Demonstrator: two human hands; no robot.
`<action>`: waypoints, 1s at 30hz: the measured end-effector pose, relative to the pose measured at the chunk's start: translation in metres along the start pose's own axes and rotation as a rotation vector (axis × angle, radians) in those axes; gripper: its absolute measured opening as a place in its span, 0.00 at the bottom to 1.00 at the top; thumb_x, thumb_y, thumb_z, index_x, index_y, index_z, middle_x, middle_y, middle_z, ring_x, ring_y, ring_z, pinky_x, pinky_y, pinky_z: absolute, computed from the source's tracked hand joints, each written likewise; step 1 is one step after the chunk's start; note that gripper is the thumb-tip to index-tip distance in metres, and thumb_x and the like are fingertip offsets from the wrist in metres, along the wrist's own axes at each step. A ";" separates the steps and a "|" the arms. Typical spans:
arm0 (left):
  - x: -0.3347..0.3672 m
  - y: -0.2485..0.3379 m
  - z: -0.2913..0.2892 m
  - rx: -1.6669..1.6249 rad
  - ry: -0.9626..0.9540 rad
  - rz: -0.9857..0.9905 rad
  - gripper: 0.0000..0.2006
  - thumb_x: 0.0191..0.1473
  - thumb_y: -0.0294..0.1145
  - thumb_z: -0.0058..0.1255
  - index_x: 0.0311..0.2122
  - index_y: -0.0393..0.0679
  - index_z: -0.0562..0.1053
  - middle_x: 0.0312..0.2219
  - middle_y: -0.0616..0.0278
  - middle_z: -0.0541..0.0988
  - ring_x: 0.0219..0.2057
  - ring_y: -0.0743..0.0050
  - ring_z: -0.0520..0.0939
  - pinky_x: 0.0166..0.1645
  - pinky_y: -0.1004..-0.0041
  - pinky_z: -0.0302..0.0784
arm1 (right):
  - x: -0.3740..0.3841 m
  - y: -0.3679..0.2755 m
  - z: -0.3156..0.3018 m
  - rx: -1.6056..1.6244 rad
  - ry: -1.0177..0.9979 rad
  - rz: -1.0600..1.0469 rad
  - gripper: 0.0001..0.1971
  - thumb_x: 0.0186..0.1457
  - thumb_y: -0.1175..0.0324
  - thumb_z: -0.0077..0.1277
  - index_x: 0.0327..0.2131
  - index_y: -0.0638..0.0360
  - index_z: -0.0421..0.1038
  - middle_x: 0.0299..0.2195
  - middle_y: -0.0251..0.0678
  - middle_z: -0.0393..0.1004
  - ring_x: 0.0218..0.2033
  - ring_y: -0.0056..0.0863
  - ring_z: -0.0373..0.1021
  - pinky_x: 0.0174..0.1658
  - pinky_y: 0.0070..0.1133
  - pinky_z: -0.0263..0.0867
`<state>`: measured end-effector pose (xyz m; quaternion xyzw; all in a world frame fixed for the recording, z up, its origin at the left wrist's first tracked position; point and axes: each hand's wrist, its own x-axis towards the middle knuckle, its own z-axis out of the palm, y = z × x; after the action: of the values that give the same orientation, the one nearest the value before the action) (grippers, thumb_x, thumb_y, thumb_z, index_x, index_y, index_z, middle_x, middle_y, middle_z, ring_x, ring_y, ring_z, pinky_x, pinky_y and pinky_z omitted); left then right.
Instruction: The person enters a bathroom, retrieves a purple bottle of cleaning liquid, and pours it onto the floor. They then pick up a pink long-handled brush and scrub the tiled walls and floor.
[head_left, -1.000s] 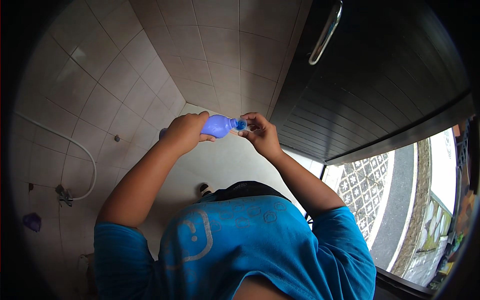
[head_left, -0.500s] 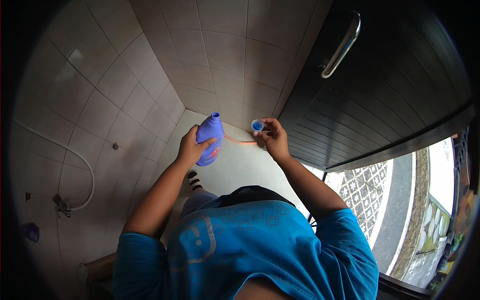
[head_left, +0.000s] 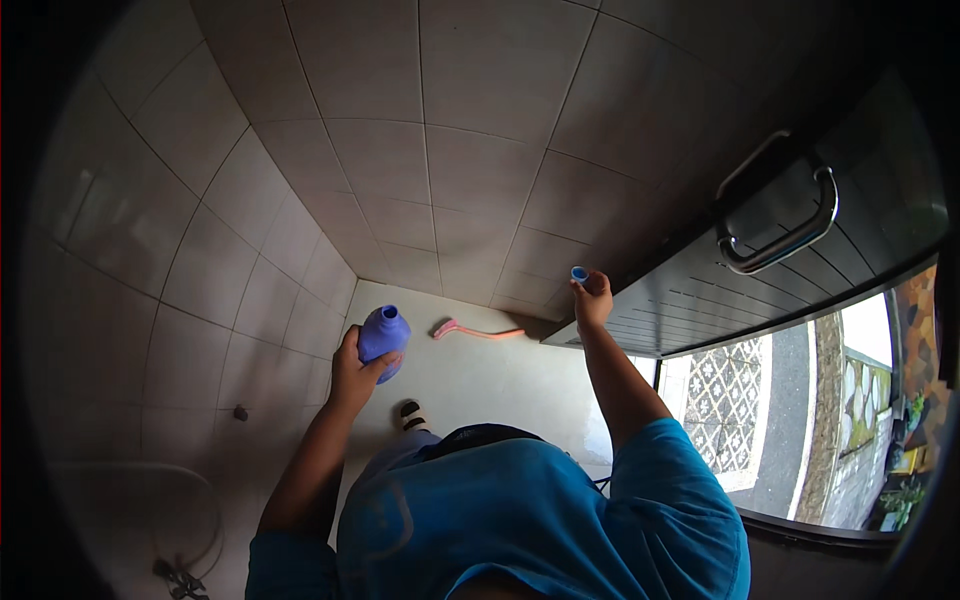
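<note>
Wrapped round the side of a purple plastic bottle is my left hand. The bottle stands upright in the grip, its mouth uncapped and pointing up. Out to the right, near the dark door, my right hand pinches a small cap by its side. Blue shows inside the cap; whether liquid fills it is too small to tell. On the pale floor between the two hands lies a brush with a pink head and a long orange handle.
A dark slatted door with a metal handle stands at the right, daylight and a patterned pavement beyond it. Tiled walls close the left and far sides. A hose hangs at the lower left.
My right hand has moved right with the cap, away from the bottle. The view has shifted, so the brush now shows whole. My left hand keeps hold of the bottle.
</note>
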<state>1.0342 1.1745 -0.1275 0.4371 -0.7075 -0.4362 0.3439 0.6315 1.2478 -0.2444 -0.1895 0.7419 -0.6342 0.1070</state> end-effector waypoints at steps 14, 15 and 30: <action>0.056 -0.077 -0.142 0.062 -0.002 -0.199 0.20 0.37 0.37 0.61 0.31 0.38 0.65 0.25 0.57 0.74 0.28 0.71 0.76 0.36 0.73 0.69 | 0.012 -0.038 0.205 -0.655 0.025 0.070 0.24 0.27 0.56 0.62 0.32 0.56 0.72 0.29 0.37 0.75 0.33 0.33 0.71 0.38 0.25 0.66; 0.055 -0.084 -0.149 0.049 0.013 -0.223 0.21 0.36 0.38 0.61 0.31 0.38 0.65 0.25 0.57 0.74 0.28 0.71 0.76 0.36 0.73 0.69 | 0.003 -0.044 0.228 -0.638 0.003 0.100 0.24 0.28 0.56 0.62 0.32 0.56 0.72 0.29 0.38 0.75 0.33 0.34 0.71 0.38 0.25 0.66; 0.025 -0.134 -0.206 0.143 0.170 -0.389 0.20 0.34 0.37 0.62 0.32 0.39 0.66 0.28 0.54 0.75 0.32 0.62 0.76 0.38 0.68 0.69 | -0.113 -0.144 0.499 -0.392 -0.259 0.335 0.25 0.27 0.57 0.64 0.31 0.60 0.72 0.31 0.42 0.74 0.35 0.35 0.70 0.40 0.25 0.65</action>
<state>1.2457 1.0543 -0.1686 0.6238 -0.6074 -0.4044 0.2799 0.9532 0.8279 -0.1981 -0.1607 0.8515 -0.4229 0.2652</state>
